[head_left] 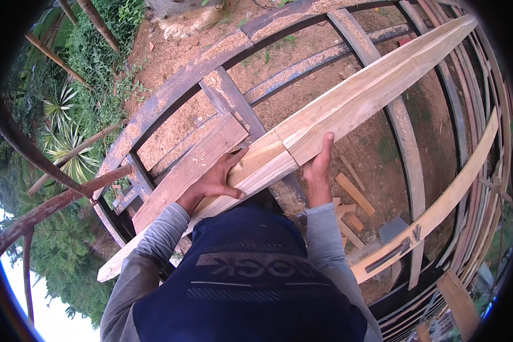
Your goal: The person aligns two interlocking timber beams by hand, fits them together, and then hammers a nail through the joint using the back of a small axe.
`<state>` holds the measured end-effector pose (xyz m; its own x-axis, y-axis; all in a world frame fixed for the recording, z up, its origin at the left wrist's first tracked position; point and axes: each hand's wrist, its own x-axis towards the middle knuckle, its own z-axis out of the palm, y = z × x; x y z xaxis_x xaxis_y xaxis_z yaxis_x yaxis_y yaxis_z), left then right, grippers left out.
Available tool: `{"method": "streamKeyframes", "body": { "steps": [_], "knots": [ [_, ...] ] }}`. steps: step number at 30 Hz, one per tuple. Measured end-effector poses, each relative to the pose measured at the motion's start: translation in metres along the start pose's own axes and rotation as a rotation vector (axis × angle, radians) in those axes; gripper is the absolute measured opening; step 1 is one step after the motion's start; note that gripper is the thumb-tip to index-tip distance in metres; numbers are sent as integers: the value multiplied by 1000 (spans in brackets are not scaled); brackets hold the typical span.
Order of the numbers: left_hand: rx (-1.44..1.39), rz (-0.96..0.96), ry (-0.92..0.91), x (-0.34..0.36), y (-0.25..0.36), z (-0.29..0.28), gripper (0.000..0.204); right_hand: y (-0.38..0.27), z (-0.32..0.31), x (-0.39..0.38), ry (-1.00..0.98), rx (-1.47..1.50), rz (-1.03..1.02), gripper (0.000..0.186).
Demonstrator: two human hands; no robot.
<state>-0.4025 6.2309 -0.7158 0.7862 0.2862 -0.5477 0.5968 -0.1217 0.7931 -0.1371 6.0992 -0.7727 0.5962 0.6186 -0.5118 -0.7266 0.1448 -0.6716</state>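
Two beams of pale wood meet end to end, just in front of the person, above a dark frame (171, 94). The near beam (262, 174) runs to the lower left; the far beam (376, 88) goes to the upper right and shows a fine, wavy grain. Between them I see one thin, dark seam.

The left hand (215, 178) grasps the near beam, its fingers spread across the wood and the thumb on the closer side. The right hand (319, 171) grips the end of the far beam beside the seam, with the thumb upright on its face; its other fingers are mostly hidden.

Beside the left hand lies one reddish board (194, 168) with straight, narrow ridges. To the right is one long plank (447, 208), smooth and yellowish, which looks curved. At least four short offcuts (354, 195), flat and orange to pale, lie on the brown ground. Curly shavings (214, 80) are scattered on the frame. Two spiky, striped plants (71, 149) grow at the left.
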Motion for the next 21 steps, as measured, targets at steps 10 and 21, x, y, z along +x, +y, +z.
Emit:
{"method": "streamKeyframes", "body": {
  "steps": [10,21],
  "knots": [
    [-100,9,8,-7,-39,-19,125,13,22,-3,60,-128,19,93],
    [-272,11,-44,-4,-68,-8,125,17,18,-7,109,-263,64,97]
  ]
}}
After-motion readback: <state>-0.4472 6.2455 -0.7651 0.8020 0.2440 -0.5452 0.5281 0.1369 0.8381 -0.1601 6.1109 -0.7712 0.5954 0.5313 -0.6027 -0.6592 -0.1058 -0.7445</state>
